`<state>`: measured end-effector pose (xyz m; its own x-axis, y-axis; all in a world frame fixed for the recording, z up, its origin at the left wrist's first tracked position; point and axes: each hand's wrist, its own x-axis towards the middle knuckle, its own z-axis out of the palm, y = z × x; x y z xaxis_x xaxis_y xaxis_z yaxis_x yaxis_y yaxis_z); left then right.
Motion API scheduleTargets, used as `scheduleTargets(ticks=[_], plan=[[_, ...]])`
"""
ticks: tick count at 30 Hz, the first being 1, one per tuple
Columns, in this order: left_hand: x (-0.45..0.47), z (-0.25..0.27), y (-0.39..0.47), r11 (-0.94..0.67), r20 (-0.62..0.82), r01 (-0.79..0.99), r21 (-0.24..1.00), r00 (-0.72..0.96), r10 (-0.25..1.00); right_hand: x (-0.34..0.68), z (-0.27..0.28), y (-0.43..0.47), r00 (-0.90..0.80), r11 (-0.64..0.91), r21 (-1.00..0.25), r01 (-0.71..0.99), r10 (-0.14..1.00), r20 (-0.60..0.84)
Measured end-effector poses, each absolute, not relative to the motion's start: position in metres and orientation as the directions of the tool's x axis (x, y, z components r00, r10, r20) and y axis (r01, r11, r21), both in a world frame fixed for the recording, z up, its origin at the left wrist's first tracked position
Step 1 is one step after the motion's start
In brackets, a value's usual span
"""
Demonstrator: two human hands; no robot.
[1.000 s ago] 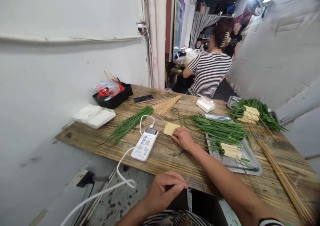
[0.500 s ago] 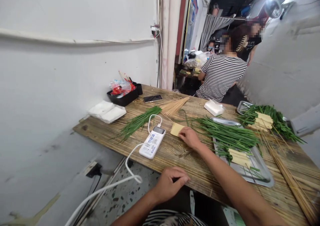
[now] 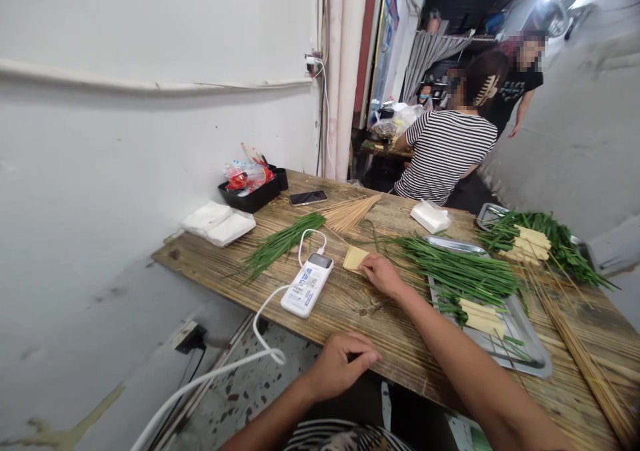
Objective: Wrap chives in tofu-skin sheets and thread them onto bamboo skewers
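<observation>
At the middle of the wooden table, my right hand (image 3: 383,274) pinches the right edge of a folded pale-yellow tofu skin (image 3: 353,258) that lies on the wood. A thin skewer seems to reach its upper left corner. My left hand (image 3: 343,364) rests at the front edge of the table, loosely curled with nothing visible in it. Left of the tofu skin lies a white power bank (image 3: 307,288) with a cable. Behind it are a bunch of chives (image 3: 285,241) and fanned bamboo skewers (image 3: 355,212).
On the right, a metal tray (image 3: 537,361) carries chives (image 3: 460,268) and rolled tofu skins (image 3: 483,318). A second tray (image 3: 487,214) holds more greens. Bundled skewers (image 3: 587,371), a phone (image 3: 308,198), a black box (image 3: 253,198) and napkins (image 3: 220,224) lie about. Two people are beyond the table.
My view has shifted slightly, so the table appears a little further right. Both hands hold nearly the same pose. A person in black at the back shows more fully.
</observation>
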<state>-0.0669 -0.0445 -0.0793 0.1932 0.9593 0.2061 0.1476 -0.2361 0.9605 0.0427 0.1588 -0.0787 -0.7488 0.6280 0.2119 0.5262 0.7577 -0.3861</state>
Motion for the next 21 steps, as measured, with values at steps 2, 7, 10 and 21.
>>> scheduleTargets(ticks=[2, 7, 10, 21], plan=[[-0.067, -0.0785, -0.0438, -0.237, 0.206, 0.153, 0.959, 0.196, 0.959, 0.0415, -0.0791, 0.1596, -0.754, 0.763, -0.376, 0.526, 0.623, 0.207], [-0.0669, -0.077, -0.0425, -0.25, 0.208, 0.178, 0.952, 0.227, 0.952, 0.0402, -0.0767, 0.1585, -0.779, 0.783, -0.365, 0.503, 0.594, 0.201], [-0.0672, -0.077, -0.0424, -0.249, 0.204, 0.192, 0.949, 0.229, 0.952, 0.042, -0.0748, 0.1569, -0.787, 0.792, -0.372, 0.484, 0.58, 0.211], [-0.0672, -0.0837, -0.0431, -0.262, 0.203, 0.229, 0.938, 0.252, 0.946, 0.0456, -0.0784, 0.1607, -0.787, 0.799, -0.403, 0.446, 0.565, 0.249]])
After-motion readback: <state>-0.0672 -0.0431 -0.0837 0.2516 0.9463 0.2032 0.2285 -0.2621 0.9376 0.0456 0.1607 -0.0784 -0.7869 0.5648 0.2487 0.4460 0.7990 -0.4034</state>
